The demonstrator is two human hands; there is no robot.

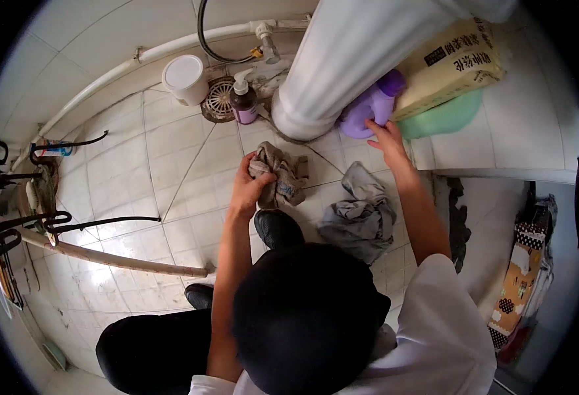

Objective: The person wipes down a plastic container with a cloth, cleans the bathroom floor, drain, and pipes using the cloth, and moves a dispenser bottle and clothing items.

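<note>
My left hand (253, 183) is closed on a crumpled brown-grey cloth (281, 176), held low over the tiles in front of a black shoe. Out to the right, my right hand (387, 141) touches a purple bottle (376, 108), with the thumb and fingers apart at its lower side. That bottle leans between the white pedestal and a yellow package. A grey cloth (360, 217) lies bunched on the floor between my forearms.
The white pedestal (326, 72) rises at top centre. Left of it are a pump bottle (243, 102), a floor drain (220, 99) and a white tub (184, 79). The yellow package (454, 69) lies on a green basin (444, 117). Black hangers (105, 224) and a pole (118, 259) are at left.
</note>
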